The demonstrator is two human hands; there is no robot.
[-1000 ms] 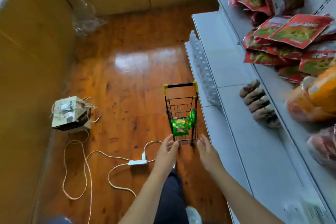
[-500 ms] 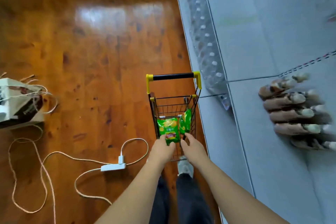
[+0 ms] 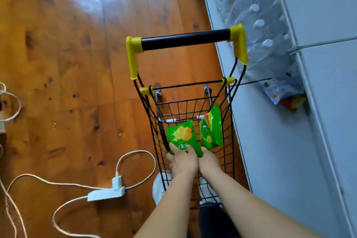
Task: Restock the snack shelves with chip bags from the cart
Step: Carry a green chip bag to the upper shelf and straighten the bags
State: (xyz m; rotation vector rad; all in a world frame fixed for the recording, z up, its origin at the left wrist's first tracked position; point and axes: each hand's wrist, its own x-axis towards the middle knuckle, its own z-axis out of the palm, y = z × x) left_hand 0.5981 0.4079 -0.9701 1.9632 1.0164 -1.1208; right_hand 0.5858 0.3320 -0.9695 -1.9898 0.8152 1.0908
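Note:
A small black wire cart (image 3: 228, 121) with yellow corners and a black handle (image 3: 185, 39) stands on the wooden floor, right against the grey shelf unit (image 3: 280, 160). Two green chip bags lie in its basket. My left hand (image 3: 183, 163) is inside the basket and its fingers grip the near edge of the left chip bag (image 3: 181, 135). My right hand (image 3: 209, 162) is beside it, at the foot of the right chip bag (image 3: 211, 129), which leans on the basket's right wall. The right hand's fingertips are hidden by the bags.
Shrink-wrapped water bottles (image 3: 257, 15) fill the low shelf at the right, with a loose snack packet (image 3: 286, 94) behind them. A white power strip (image 3: 106, 192) and looping cords lie on the floor left of the cart. My shoe (image 3: 160, 185) shows under the basket.
The view has dropped and closed in on the cart. Both hands moved from the cart's near rim into the basket, and the left hand has taken hold of the left bag.

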